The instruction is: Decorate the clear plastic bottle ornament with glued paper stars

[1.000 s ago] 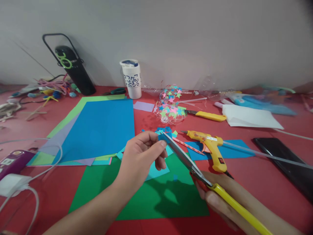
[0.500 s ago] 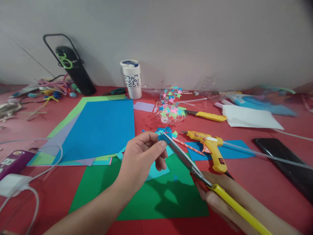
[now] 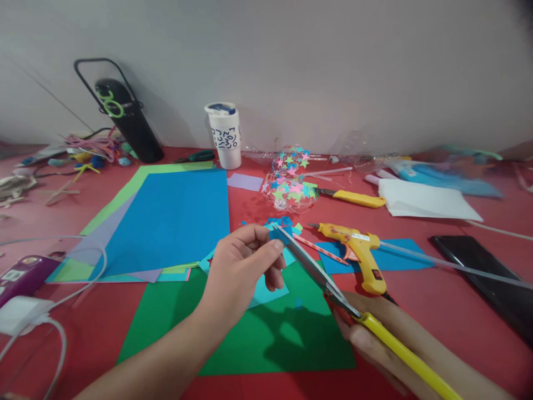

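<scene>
1. Blue, a small scrap of paper (image 3: pixel 276 234) sits pinched between thumb and forefinger of the left hand (image 3: pixel 239 272), raised above the red tabletop (image 3: pixel 416 300).
2. Grey-bladed scissors with yellow handles (image 3: pixel 320 276) meet that scrap at their tips, blades nearly together.
3. Right hand (image 3: pixel 370 339) is wrapped around the yellow handles, fingers closed on them.
4. Beneath both lies a flat green paper sheet (image 3: pixel 250 344); a yellow hot-glue gun (image 3: pixel 360 253) rests just beyond the blades.
</scene>
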Tool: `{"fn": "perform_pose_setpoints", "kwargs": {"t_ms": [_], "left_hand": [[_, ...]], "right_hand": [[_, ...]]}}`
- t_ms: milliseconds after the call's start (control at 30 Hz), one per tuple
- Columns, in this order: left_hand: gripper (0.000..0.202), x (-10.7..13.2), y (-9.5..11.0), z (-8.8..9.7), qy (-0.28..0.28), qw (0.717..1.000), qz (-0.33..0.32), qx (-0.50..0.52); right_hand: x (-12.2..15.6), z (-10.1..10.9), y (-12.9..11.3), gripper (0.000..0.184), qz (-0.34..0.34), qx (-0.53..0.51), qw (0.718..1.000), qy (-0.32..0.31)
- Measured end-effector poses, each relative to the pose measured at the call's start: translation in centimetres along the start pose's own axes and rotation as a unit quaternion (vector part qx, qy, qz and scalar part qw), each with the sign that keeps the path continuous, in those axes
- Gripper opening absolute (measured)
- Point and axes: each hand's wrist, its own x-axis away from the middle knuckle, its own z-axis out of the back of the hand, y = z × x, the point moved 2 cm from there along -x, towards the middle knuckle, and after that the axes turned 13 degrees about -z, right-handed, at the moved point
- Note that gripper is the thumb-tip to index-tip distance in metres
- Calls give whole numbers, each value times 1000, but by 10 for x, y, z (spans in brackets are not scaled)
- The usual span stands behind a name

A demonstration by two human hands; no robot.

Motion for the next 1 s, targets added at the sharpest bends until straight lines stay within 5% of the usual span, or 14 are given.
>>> {"fn": "perform_pose_setpoints", "kwargs": {"t_ms": [267,467,833,1000], "left_hand": [[12,-3,3,3,32,999,-26,-20],[10,-4,2,3,17,1000,-19,-6],[11,-3,0,2,-8,1000,-7,16],[12,-2,0,1,-5,1000,-4,18]], "right_hand": [[-4,8,7,34,-18,16,998,-64],[-3,7,-4,40,-35,-10,999,-18],[-2,16,7,38,-31,-34,997,-63],[0,13,14,53,-67,-63,995,-44]]}}
